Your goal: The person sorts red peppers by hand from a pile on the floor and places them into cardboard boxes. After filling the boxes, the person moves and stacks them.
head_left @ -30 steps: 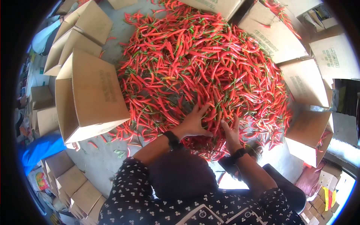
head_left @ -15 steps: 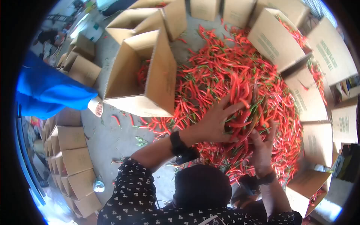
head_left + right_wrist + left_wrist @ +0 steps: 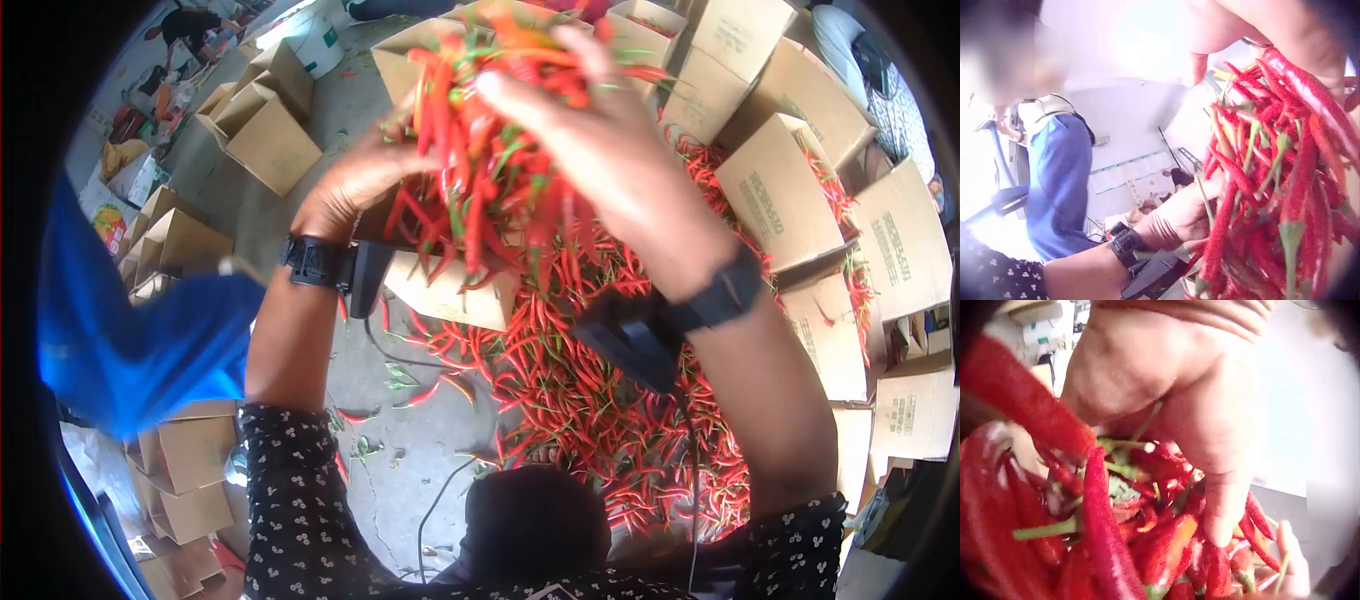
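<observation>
Between both hands, high in the head view, a big bunch of red chillies (image 3: 490, 150) with green stems is held up. My left hand (image 3: 370, 175) grips its left side, and my right hand (image 3: 590, 130) grips it from the right, blurred. The left wrist view shows the left hand (image 3: 1172, 394) with its thumb pressed on the chillies (image 3: 1166, 550). In the right wrist view the right hand (image 3: 1272, 25) curls over the bunch (image 3: 1272, 162), the left hand (image 3: 1179, 219) at its far side. A cardboard box (image 3: 450, 290) stands partly hidden beneath the bunch.
A heap of chillies (image 3: 600, 370) covers the floor below the right forearm. Filled boxes (image 3: 780, 190) line the right side; more boxes (image 3: 185, 450) stand at the left. Someone's blue clothing (image 3: 150, 330) is close to my left arm. A cable (image 3: 430, 510) lies on the floor.
Both hands have risen from the heap with a bunch of chillies and moved up and left, over the box. The head view has shifted, and the blue clothing has come nearer my left arm.
</observation>
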### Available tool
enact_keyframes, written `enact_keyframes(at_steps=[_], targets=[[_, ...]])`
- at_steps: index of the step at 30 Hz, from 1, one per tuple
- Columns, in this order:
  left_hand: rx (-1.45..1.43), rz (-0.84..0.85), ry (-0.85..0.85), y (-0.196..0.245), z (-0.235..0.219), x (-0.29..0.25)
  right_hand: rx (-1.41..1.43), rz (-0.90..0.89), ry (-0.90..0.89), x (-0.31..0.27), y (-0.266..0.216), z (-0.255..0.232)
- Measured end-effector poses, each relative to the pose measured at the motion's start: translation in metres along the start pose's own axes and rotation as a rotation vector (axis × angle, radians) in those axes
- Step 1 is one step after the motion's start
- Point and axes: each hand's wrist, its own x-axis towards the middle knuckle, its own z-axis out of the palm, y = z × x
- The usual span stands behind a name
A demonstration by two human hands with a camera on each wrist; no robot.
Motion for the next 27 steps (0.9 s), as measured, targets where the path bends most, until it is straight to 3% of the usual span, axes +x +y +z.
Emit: enact_keyframes(at_steps=[1, 2, 3, 4, 7, 8, 9, 10, 12, 13, 14, 16, 17, 18, 19, 20, 21, 22, 23, 25, 26, 27], targets=[[0.163, -0.249, 0.055, -0.011, -0.017, -0.002, -0.122, 0.058, -0.050, 0.007, 0.010, 0.017], [0.352, -0.453, 0.000, -0.026, -0.039, 0.002, -0.243, 0.117, -0.099, 0.010, 0.016, 0.032], [0.390, -0.271, -0.044, -0.032, -0.033, -0.006, -0.267, 0.173, -0.209, 0.011, 0.019, 0.041], [0.470, -0.360, -0.029, -0.036, -0.036, -0.012, -0.289, 0.230, -0.321, 0.011, 0.022, 0.049], [0.551, -0.360, 0.043, -0.045, -0.047, -0.020, -0.377, 0.263, -0.333, 0.007, 0.025, 0.049], [0.801, -0.223, 0.057, -0.045, -0.052, -0.026, -0.365, 0.259, -0.334, 0.005, 0.025, 0.041], [1.046, -0.077, 0.067, -0.044, -0.053, -0.030, -0.275, 0.218, -0.307, 0.003, 0.030, 0.030], [1.037, -0.083, 0.053, -0.036, -0.040, -0.036, -0.338, 0.333, -0.287, -0.006, 0.009, 0.011], [0.942, 0.068, 0.488, -0.011, 0.007, -0.059, -0.417, 0.119, -0.056, -0.026, 0.050, -0.033], [0.925, 0.128, 0.504, -0.009, 0.027, -0.073, -0.290, 0.156, 0.051, -0.050, 0.060, -0.057], [0.898, 0.180, 0.515, -0.012, 0.047, -0.089, -0.338, 0.271, 0.136, -0.078, 0.079, -0.085], [0.829, 0.111, 0.220, -0.045, 0.080, -0.125, -0.492, 0.431, 0.293, -0.160, 0.134, -0.145], [0.666, -0.139, 0.067, -0.067, 0.099, -0.139, -0.592, 0.469, 0.357, -0.209, 0.161, -0.169], [0.507, -0.379, -0.078, -0.095, 0.120, -0.153, -0.748, 0.821, 0.407, -0.253, 0.160, -0.178], [0.567, -0.346, -0.145, -0.135, 0.135, -0.173, -0.753, 0.714, 0.463, -0.319, 0.193, -0.199], [0.628, -0.314, -0.214, -0.176, 0.150, -0.194, -0.918, 1.013, 0.420, -0.366, 0.204, -0.207], [0.691, -0.444, -0.262, -0.208, 0.164, -0.215, -1.045, 0.957, 0.479, -0.411, 0.210, -0.199], [0.757, -0.573, -0.308, -0.225, 0.177, -0.225, -0.969, 1.229, 0.605, -0.419, 0.195, -0.176], [0.758, -0.570, -0.323, -0.226, 0.190, -0.220, -0.901, 1.357, 0.682, -0.433, 0.195, -0.162], [0.954, -0.641, -0.426, -0.223, 0.223, -0.211, -0.991, 1.553, 0.580, -0.453, 0.196, -0.131], [0.959, -0.640, -0.431, -0.227, 0.239, -0.209, -0.985, 1.556, 0.583, -0.456, 0.196, -0.115], [0.921, -0.537, -0.357, -0.234, 0.255, -0.208, -0.818, 1.519, 0.683, -0.451, 0.194, -0.098]])
